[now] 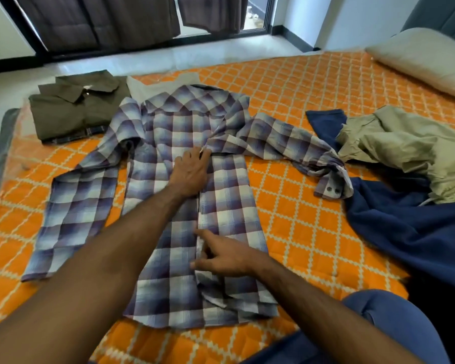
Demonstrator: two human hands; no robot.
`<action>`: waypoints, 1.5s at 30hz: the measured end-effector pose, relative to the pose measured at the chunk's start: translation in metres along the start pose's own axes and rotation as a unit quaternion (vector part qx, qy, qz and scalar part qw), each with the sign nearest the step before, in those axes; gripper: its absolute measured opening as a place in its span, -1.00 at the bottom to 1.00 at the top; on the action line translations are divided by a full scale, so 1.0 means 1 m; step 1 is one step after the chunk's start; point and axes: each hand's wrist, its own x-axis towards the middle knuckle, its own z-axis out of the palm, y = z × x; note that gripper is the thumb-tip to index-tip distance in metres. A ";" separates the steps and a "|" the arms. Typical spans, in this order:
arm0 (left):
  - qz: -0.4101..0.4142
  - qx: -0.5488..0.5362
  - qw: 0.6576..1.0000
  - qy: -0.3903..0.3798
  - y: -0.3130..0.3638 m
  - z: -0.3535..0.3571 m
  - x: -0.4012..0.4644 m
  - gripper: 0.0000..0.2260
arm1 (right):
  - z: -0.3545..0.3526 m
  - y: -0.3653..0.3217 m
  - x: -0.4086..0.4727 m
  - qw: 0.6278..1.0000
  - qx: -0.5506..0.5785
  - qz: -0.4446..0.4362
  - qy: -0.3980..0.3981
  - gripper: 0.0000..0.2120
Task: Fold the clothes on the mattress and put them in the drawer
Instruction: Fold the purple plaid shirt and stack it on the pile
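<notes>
A purple, blue and white checked cotton shirt (184, 232) lies spread flat in the middle of the mattress with the orange quilted cover and cream diamond lines (294, 106). Its collar points to the far edge of the mattress and its hem to the near edge. One long sleeve stretches toward the left edge, and the other sleeve runs toward the right side and ends in a crumpled cuff with two buttons.

The left hand (191, 172) rests on the middle of the shirt, at the front opening, and its fingers are curled and pinch a fold of the cloth there. The right hand (225, 254) is lower on the same front strip, nearer to the hem. Its index finger is stretched out along the edge of the strip and its thumb lies below; whether the other fingers grip the cloth cannot be told.

At the far left corner of the mattress lies a folded dark olive shirt with a collar (76, 106), on top of another folded checked garment. Near the right edge lie a crumpled dark blue garment (405, 227) and on it a crumpled beige garment (402, 145). A cream pillow (423, 59) lies at the far right corner.
</notes>
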 end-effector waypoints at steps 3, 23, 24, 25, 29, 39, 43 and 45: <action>0.019 0.003 1.000 -0.008 0.011 0.003 -0.036 -0.56 | 0.017 0.003 -0.020 1.000 0.014 -0.017 -0.008 -0.47; 0.039 -0.021 0.998 -0.051 0.037 -0.036 -0.090 -0.72 | -0.080 0.023 -0.019 0.992 0.035 0.024 0.115 -0.77; 0.036 -0.027 0.998 -0.039 0.038 -0.039 -0.077 -0.71 | -0.097 0.030 -0.013 0.990 0.028 0.034 0.133 -0.78; 0.032 -0.029 0.999 -0.026 0.037 -0.041 -0.062 -0.68 | -0.113 0.038 -0.004 0.988 0.018 0.044 0.146 -0.80; -0.009 -0.016 1.000 0.014 0.024 -0.040 -0.005 -0.58 | -0.172 0.057 0.032 0.975 -0.015 0.028 0.218 -0.84; 0.124 0.101 0.981 0.110 -0.020 0.012 0.057 -0.74 | -0.292 0.058 0.153 0.929 -0.035 0.186 0.317 -0.49; 0.083 0.027 0.986 0.140 -0.028 0.033 0.049 -0.81 | -0.318 0.058 0.188 0.958 0.038 0.149 0.240 -0.69; 0.082 -0.004 0.983 0.164 -0.029 0.036 0.046 -0.80 | -0.326 0.049 0.196 0.964 0.037 0.130 0.230 -0.87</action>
